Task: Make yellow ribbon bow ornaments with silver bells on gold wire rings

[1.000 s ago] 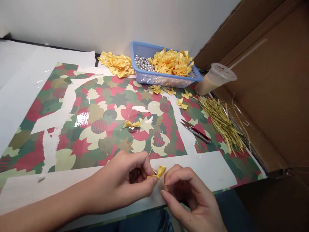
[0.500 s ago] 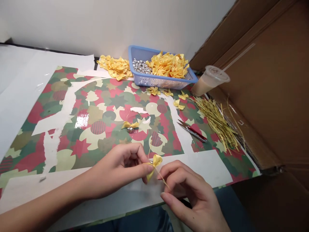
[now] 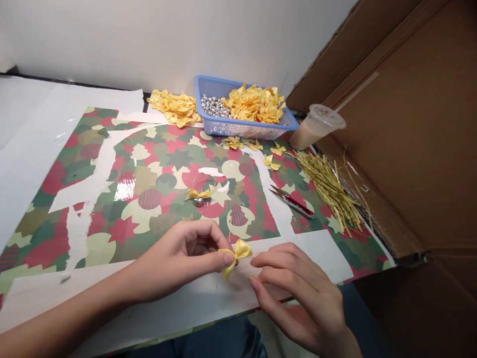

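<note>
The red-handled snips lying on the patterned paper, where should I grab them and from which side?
Probably grip the red-handled snips around the red handle end, at the lower right by the pile of gold twist ties, coming from above and from the right. They lie flat, the pointed steel blades aim up-left toward the yellow bow with a silver bell, and the handle is the thicker part.

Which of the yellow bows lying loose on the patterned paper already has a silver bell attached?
The lone bow in the middle of the patterned paper: a small silver bell sits at its knot. The loose bows near the blue basket show none.
</note>
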The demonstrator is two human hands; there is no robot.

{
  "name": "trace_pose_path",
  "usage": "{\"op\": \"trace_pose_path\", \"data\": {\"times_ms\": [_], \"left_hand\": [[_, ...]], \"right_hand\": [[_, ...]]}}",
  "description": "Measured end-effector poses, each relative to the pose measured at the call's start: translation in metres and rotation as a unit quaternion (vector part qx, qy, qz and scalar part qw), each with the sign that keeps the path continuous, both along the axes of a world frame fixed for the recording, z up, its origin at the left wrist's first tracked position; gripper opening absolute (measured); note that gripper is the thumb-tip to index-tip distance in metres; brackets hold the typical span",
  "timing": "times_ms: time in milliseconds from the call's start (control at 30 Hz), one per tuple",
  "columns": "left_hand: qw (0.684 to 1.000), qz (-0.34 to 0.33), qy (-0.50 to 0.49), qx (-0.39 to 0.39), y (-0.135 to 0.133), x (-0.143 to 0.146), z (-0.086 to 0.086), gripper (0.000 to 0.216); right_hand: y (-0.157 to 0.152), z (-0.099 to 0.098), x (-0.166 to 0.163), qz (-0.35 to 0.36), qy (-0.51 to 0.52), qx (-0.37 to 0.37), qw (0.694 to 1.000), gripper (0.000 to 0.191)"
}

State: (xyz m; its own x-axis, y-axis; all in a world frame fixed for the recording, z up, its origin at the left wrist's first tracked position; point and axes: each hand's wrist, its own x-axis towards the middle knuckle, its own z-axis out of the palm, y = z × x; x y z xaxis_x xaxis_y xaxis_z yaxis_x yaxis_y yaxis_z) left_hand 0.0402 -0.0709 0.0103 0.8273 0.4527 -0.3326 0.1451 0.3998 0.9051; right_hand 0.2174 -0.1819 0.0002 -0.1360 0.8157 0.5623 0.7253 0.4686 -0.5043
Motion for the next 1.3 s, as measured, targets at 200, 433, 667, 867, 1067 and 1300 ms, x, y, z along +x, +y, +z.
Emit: {"op": "trace_pose_path", "data": {"times_ms": [200,433,667,867,1067,1300], "left_hand": [[1.000,0.006,0.000,0.007,0.000,-0.002,-0.003,0.015],[0.999,0.024,0.016,0.021,0.000,-0.003,-0.001,0.019],[0.998,0.036,0.012,0.047,0.000,-0.003,-0.001,0.020],[0.997,0.058,0.005,0.056,-0.001,-0.004,-0.001,0.019],[0.995,0.021,0.039,0.086,-0.002,-0.004,0.001,0.021],[0.992,-0.008,0.031,0.118,-0.003,-0.003,-0.002,0.019]], "right_hand": [[0.004,0.005,0.007,0.000,-0.161,0.070,0.984,0.014],[0.006,0.011,0.009,0.022,-0.203,0.053,0.978,0.009],[0.003,0.014,0.011,0.042,-0.163,0.015,0.986,0.009],[0.000,0.010,0.002,0.030,0.078,-0.109,0.991,0.013],[0.003,0.001,0.002,0.029,0.336,-0.156,0.928,0.010],[0.010,-0.008,0.003,0.080,0.474,-0.282,0.831,0.017]]}}
